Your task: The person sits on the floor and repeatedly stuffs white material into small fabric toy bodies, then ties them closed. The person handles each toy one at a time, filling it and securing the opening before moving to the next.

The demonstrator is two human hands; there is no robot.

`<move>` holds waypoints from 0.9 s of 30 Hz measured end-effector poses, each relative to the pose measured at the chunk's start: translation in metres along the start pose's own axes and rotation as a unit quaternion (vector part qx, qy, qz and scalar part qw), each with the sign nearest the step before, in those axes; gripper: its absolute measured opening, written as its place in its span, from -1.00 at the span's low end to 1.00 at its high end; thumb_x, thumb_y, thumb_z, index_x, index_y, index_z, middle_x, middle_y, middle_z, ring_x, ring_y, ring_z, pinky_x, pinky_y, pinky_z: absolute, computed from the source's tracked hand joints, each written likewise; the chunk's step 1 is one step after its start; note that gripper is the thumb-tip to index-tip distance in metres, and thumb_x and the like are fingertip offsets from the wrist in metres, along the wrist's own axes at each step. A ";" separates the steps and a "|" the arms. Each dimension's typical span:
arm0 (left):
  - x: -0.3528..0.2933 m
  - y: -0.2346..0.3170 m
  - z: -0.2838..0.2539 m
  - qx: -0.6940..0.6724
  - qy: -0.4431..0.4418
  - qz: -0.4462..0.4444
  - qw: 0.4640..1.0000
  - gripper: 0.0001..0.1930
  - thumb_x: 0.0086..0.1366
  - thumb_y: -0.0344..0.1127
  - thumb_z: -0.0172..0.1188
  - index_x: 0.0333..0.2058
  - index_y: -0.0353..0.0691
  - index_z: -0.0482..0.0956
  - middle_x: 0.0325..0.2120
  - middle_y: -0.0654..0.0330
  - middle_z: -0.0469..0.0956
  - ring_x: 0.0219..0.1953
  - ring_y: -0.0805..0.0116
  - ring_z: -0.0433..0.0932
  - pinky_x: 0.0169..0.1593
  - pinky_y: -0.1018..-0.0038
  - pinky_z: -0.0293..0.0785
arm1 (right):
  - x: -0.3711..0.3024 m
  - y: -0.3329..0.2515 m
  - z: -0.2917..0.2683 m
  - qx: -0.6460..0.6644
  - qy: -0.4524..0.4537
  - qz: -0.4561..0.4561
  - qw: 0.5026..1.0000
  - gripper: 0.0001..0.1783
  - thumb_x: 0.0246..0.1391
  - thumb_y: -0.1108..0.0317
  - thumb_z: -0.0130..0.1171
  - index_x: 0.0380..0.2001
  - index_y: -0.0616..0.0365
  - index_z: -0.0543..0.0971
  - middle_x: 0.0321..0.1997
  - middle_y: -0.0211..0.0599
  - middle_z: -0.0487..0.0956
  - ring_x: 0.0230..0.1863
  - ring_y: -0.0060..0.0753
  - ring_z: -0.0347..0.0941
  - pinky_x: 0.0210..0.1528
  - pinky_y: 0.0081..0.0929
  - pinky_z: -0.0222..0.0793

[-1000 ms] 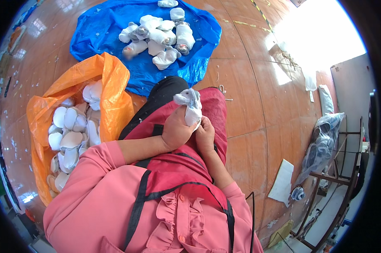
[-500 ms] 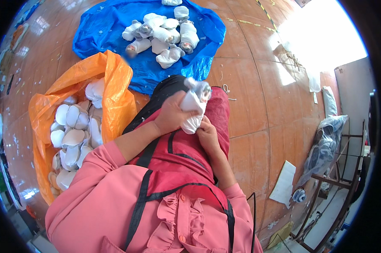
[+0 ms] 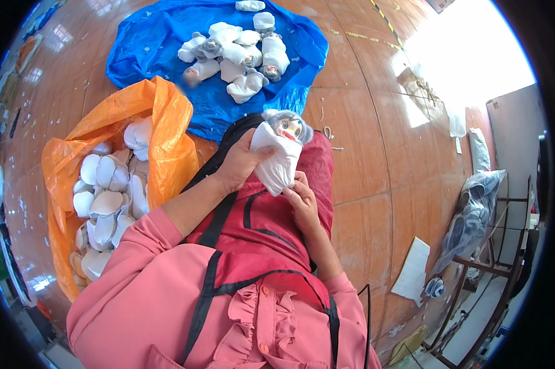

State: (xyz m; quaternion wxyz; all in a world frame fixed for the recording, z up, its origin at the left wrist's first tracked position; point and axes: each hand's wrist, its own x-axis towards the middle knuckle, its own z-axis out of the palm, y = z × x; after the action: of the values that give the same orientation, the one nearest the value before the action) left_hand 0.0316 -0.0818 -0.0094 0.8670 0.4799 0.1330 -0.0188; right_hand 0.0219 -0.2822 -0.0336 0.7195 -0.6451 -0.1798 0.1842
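Note:
A small doll [image 3: 276,161] with a grey fluffy hood and a white cloth round its body is held above my lap, its painted face turned up. My left hand [image 3: 240,163] is closed round the doll's side, thumb across the white cloth. At the lower, gathered end of that cloth, my right hand [image 3: 303,202] pinches the fabric between thumb and fingers. Beyond my knees, several similar white-wrapped dolls [image 3: 233,52] lie in a loose heap on a blue plastic sheet [image 3: 145,52].
To my left stands an open orange sack [image 3: 171,126] full of white and beige padded pieces [image 3: 107,203]. On the right are a clear plastic bag of dark items [image 3: 471,200], a metal rack [image 3: 486,269], a white sheet [image 3: 411,270] and a small striped roll [image 3: 435,287] on the floor.
The doll has turned so its face now shows clearly toward me. My left hand has shifted slightly left with it, while my right hand stays at the cloth's lower end.

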 end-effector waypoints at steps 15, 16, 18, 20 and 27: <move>0.001 -0.008 -0.001 0.237 0.050 0.059 0.968 -0.63 0.24 -0.18 0.37 -0.10 -0.27 0.51 -0.19 0.23 0.56 -0.18 0.47 0.53 -0.09 0.50 0.48 | -0.008 0.023 -0.005 0.218 0.112 0.107 0.964 -0.75 0.40 0.27 -0.07 -0.12 0.17 0.54 -0.34 -0.45 0.54 -0.40 -0.62 0.40 -0.23 -0.65 0.37; 0.002 -0.010 -0.002 0.165 0.043 0.028 0.985 -0.61 0.25 -0.20 0.36 -0.08 -0.29 0.49 -0.18 0.21 0.55 -0.17 0.46 0.53 -0.07 0.49 0.48 | -0.006 0.019 -0.006 0.228 0.093 0.112 0.963 -0.74 0.41 0.25 -0.09 -0.16 0.15 0.53 -0.35 -0.45 0.54 -0.45 -0.63 0.38 -0.29 -0.65 0.37; 0.002 -0.017 -0.004 0.016 0.028 -0.033 0.999 -0.59 0.26 -0.22 0.34 -0.03 -0.33 0.46 -0.15 0.17 0.54 -0.13 0.44 0.53 -0.04 0.48 0.47 | -0.003 0.010 0.000 0.269 0.086 0.121 0.952 -0.70 0.43 0.13 -0.14 -0.14 0.09 0.48 -0.34 -0.44 0.53 -0.53 -0.63 0.30 -0.42 -0.65 0.30; 0.001 -0.018 -0.004 -0.010 0.030 -0.064 0.997 -0.57 0.29 -0.27 0.29 0.03 -0.34 0.41 -0.11 0.13 0.53 -0.08 0.38 0.54 0.01 0.45 0.47 | -0.002 0.012 -0.001 0.321 0.056 0.123 0.937 -0.68 0.42 0.09 -0.14 -0.04 0.09 0.44 -0.27 -0.40 0.54 -0.47 -0.63 0.32 -0.41 -0.64 0.32; -0.001 -0.018 -0.003 -0.033 0.092 -0.086 0.991 -0.58 0.29 -0.24 0.27 0.04 -0.30 0.40 -0.10 0.11 0.55 -0.09 0.34 0.56 0.00 0.43 0.51 | -0.001 0.018 -0.006 0.396 -0.003 0.141 0.907 -0.39 0.28 -0.05 0.07 0.25 0.05 0.28 0.02 -0.46 0.49 -0.21 -0.58 0.43 -0.28 -0.48 0.44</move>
State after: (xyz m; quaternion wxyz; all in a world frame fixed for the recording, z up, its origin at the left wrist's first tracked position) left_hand 0.0275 -0.0890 -0.0254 0.8615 0.4376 0.2537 -0.0450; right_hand 0.0230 -0.2858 -0.0522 0.8819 -0.3253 -0.0014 0.3413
